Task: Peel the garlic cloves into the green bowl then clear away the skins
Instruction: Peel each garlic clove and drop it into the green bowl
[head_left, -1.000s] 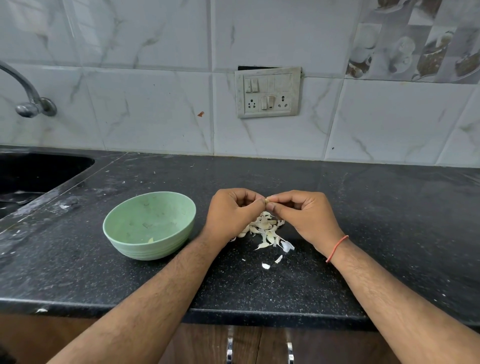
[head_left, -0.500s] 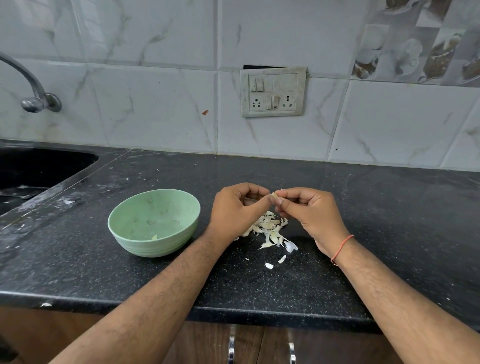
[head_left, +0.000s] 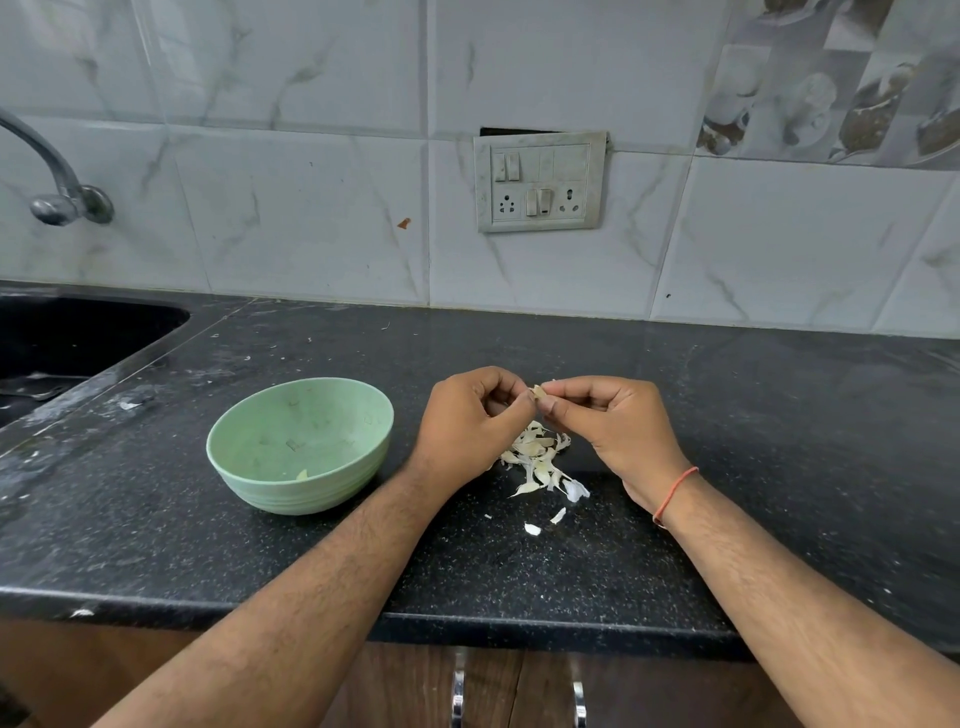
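garlic clove (head_left: 537, 392) pinched between left hand (head_left: 470, 423), right hand (head_left: 615, 421)

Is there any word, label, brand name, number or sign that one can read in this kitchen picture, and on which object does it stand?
None can be read.
Switch and socket plate: no legible marking.
Green bowl: faint raised marks on the inside, too small to read.
Decorative wall tile: shows cups only, no text.
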